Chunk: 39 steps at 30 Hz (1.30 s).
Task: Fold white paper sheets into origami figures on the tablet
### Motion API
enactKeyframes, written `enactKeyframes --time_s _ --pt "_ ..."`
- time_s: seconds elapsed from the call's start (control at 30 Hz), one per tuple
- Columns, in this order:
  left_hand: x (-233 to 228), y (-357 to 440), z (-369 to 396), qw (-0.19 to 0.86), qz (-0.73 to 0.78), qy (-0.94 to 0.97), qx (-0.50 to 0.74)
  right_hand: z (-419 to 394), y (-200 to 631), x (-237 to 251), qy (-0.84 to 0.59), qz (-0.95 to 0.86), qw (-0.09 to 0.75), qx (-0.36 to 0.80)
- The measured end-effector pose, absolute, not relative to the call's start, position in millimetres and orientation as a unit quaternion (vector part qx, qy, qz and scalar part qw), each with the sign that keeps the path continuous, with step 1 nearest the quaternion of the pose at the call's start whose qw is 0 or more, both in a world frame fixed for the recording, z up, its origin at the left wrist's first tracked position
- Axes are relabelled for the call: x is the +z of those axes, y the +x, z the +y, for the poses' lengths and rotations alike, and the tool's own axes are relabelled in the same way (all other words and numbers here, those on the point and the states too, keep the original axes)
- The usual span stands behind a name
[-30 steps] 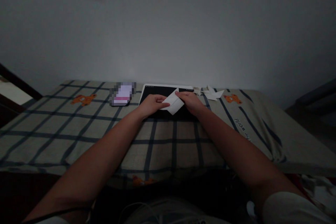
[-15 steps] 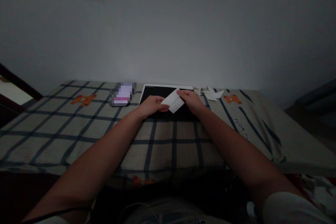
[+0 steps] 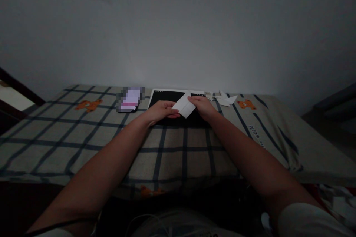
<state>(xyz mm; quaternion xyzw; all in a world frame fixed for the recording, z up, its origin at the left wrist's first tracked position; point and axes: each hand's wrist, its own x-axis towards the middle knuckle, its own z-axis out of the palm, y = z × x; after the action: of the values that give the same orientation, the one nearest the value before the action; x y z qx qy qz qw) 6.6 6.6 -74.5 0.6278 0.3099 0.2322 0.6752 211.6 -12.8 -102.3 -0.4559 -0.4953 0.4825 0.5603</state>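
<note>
A folded piece of white paper (image 3: 184, 106) is held at a slant between both hands, with a crease line across its face. My left hand (image 3: 164, 111) pinches its lower left end between thumb and fingers. On the upper right edge, the thumb and fingers of my right hand (image 3: 202, 106) grip it. Beneath the hands lies a black board with a pale rim (image 3: 167, 96), partly covered by the paper and hands. The fingers behind the paper are hidden.
A phone with a lit, blurred screen (image 3: 130, 99) lies to the left. Folded white paper pieces (image 3: 226, 100) rest right of the board. A checked cloth with bear prints (image 3: 172, 155) covers the table, which stands against a grey wall (image 3: 178, 29).
The paper has shifted and turned very slightly, and its lower left end now sits a little further right. Both hands keep hold of it.
</note>
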Motion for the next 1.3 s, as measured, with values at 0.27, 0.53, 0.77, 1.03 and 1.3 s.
enactKeyframes --time_s 0.27,0.53,0.77,1.03,1.3 --pt "-71.9 5.8 2.4 0.655 0.292 0.661 0.219 -13.8 212.2 -99.8 -0.478 -0.528 0.546 0.441" --pt "-72.8 8.9 2.9 0.509 0.378 0.710 0.306 -25.1 203.0 -91.6 -0.461 -0.596 0.494 0.434" --pt "-72.2 7.9 2.9 0.462 0.409 0.735 0.281 -27.4 198.7 -85.7 -0.476 -0.556 0.538 0.418" --pt "-77.9 8.5 4.8 0.473 0.378 0.733 0.310 -29.8 196.9 -83.6 -0.491 -0.572 0.525 0.396" --pt "-74.7 9.4 2.2 0.449 0.390 0.753 0.281 -27.0 197.2 -85.0 -0.477 -0.559 0.544 0.405"
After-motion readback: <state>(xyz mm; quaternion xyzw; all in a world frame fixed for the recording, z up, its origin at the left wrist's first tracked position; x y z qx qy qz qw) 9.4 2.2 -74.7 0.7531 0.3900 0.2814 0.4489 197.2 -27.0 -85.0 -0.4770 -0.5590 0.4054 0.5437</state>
